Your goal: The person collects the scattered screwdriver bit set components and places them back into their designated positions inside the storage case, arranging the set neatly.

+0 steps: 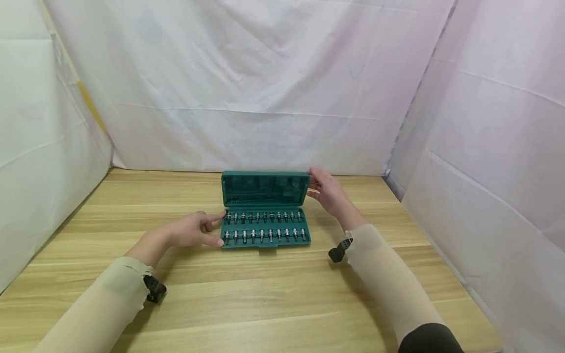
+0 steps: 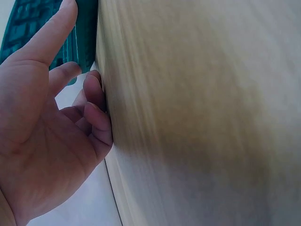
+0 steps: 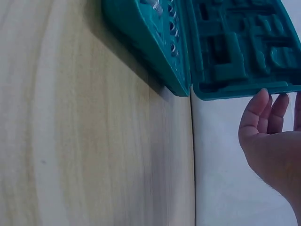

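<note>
A green socket set case stands open on the wooden table, with two rows of metal bit sockets in its base. Its lid is raised at the back, showing a moulded inner side. My left hand rests at the case's left side, thumb at the front corner and index finger farther back. The other fingers curl in under the palm in the left wrist view. At the lid's right edge, my right hand holds on with thumb and fingertips; the fingers behind are partly hidden.
The wooden table extends around the case. White sheets hang behind it and on both sides. A small black wrist camera sits on each sleeve, one at the left and one at the right.
</note>
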`<state>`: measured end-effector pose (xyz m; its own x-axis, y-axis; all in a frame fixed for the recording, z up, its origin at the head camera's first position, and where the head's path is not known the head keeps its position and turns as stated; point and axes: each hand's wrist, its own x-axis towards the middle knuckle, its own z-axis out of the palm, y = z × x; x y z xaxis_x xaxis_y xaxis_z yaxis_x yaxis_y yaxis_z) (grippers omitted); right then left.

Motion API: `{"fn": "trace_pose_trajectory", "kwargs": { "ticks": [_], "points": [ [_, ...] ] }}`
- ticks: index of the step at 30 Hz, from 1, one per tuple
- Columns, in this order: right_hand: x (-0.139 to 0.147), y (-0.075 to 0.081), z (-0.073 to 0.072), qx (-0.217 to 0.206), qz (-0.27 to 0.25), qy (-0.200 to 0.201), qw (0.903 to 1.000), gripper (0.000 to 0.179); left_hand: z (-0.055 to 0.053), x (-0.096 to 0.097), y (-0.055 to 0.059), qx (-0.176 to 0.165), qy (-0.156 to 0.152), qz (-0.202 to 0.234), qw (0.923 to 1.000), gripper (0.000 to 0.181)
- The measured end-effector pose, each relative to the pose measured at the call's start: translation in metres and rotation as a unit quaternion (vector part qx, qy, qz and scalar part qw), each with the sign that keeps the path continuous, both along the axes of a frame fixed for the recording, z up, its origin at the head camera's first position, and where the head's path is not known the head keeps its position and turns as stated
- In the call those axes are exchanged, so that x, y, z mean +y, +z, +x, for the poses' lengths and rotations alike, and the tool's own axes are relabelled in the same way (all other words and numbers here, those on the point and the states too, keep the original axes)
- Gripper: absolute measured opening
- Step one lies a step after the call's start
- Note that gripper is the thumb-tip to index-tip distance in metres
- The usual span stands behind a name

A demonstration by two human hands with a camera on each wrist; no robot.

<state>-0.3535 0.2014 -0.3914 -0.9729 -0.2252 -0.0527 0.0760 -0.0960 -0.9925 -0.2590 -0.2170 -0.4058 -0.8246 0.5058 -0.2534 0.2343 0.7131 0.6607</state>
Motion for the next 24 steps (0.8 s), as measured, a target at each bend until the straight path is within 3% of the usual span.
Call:
{"fn": "trace_pose_trajectory", "kwargs": {
  "ticks": [6, 11, 16, 19, 24],
  "points": [
    [0.003, -0.001, 0.012, 0.041, 0.04, 0.011, 0.9983, 0.013, -0.002, -0.001, -0.001, -0.003, 0.001, -0.002, 1.0, 0.102],
    [0.007, 0.001, 0.023, 0.067, 0.106, 0.03, 0.9917, 0.02, -0.001, -0.005, -0.001, -0.002, 0.002, -0.004, 1.0, 0.104],
    [0.012, 0.004, 0.034, 0.088, 0.172, 0.05, 0.9799, 0.041, -0.001, -0.006, 0.006, 0.037, 0.039, 0.029, 0.9981, 0.099],
    [0.015, 0.005, 0.04, 0.106, 0.191, 0.062, 0.9738, 0.042, -0.003, -0.004, 0.012, 0.071, 0.063, 0.063, 0.9935, 0.09],
    [0.016, 0.005, 0.051, 0.13, 0.201, 0.074, 0.9681, 0.035, -0.004, 0.002, 0.021, 0.1, 0.048, 0.112, 0.9874, 0.073]
  ]
}}
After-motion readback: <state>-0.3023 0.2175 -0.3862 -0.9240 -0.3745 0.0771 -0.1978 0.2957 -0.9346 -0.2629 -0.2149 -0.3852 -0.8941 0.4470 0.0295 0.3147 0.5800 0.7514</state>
